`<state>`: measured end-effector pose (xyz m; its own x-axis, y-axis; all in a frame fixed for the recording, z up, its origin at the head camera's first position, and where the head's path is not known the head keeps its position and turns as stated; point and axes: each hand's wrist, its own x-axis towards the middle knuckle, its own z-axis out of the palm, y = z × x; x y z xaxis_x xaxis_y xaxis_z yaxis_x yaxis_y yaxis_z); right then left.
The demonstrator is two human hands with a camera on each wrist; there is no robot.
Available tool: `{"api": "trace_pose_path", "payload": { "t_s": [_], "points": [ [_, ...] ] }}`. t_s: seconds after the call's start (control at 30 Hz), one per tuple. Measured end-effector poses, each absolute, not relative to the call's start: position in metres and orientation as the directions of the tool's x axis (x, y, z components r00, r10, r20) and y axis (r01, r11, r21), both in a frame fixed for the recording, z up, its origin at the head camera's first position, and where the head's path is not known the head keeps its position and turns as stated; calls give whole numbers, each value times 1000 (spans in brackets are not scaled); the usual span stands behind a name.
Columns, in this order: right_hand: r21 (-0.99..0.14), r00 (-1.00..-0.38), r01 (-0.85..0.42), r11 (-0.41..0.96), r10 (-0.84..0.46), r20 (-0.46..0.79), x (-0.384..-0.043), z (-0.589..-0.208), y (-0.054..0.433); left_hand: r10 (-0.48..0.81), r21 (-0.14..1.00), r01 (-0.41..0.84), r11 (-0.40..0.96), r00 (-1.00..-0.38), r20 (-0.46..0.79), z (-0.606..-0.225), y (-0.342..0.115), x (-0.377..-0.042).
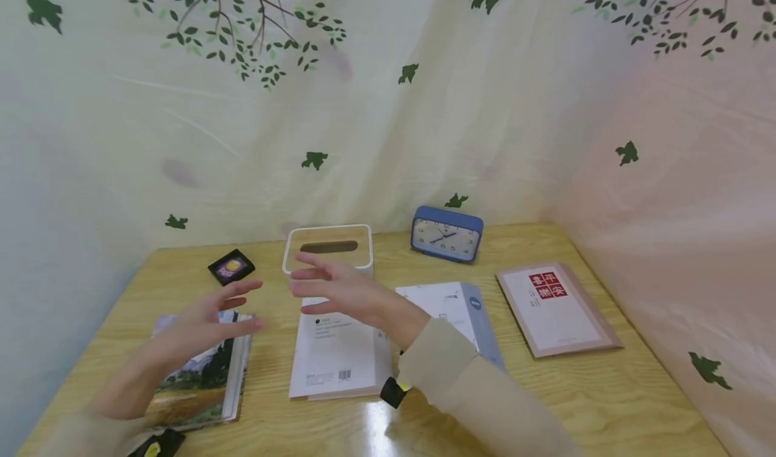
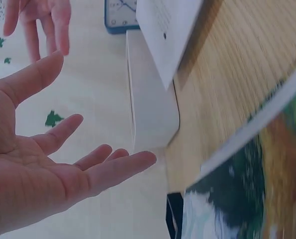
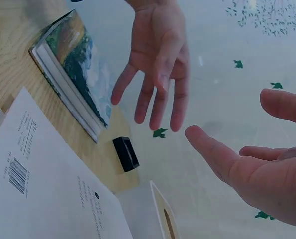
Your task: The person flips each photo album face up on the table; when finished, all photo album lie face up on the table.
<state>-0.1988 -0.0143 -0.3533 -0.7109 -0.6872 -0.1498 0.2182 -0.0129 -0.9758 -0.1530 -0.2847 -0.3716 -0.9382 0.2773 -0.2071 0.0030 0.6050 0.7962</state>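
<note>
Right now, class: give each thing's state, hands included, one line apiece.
Left hand: raised, holding nothing
Right hand: raised, holding nothing
Landscape book: closed, lying flat
Tissue box: upright, no tissue showing
Barcoded white item: barcode up
Blue-edged white item: lying, partly hidden
Blue clock: upright, dial showing
Pink-edged item: lying flat
Small black item: picture up

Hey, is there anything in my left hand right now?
No, in the left wrist view the left hand shows a bare palm and nothing between its fingers.

This looks like a desk corner, maybe in a home: a wooden counter [image 1: 612, 403] has books [image 1: 197, 389], a blue clock [image 1: 447, 236] and a tissue box [image 1: 333, 235], with leafy cloth [image 1: 370, 120] behind.
</note>
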Motion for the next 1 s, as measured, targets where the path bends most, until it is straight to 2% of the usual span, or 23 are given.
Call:
{"api": "trace_pose_path", "payload": {
  "t_s": [0.17, 0.4, 0.57, 0.8, 1.0],
  "points": [
    [-975, -719, 208, -74, -688, -101, -197, -347, 3, 332, 831, 3, 556, -918, -218, -378, -269, -156],
    [-991, -754, 129, -14, -651, -89, -199, -347, 35, 352, 871, -63, 488, -898, -263, -392, -254, -158],
    [-993, -794, 122, -5, -601, -95, -202, -361, 57, 338, 894, -145, 423, -891, -304, -405, -245, -157],
    [-986, -842, 140, 85, -514, -164, -198, -389, 82, 295, 880, -256, 400, -873, -388, -421, -235, -156],
    [-978, -848, 196, 70, -489, -205, -195, -407, 90, 260, 863, -302, 405, -867, -425, -432, -235, -158]
  ]
}}
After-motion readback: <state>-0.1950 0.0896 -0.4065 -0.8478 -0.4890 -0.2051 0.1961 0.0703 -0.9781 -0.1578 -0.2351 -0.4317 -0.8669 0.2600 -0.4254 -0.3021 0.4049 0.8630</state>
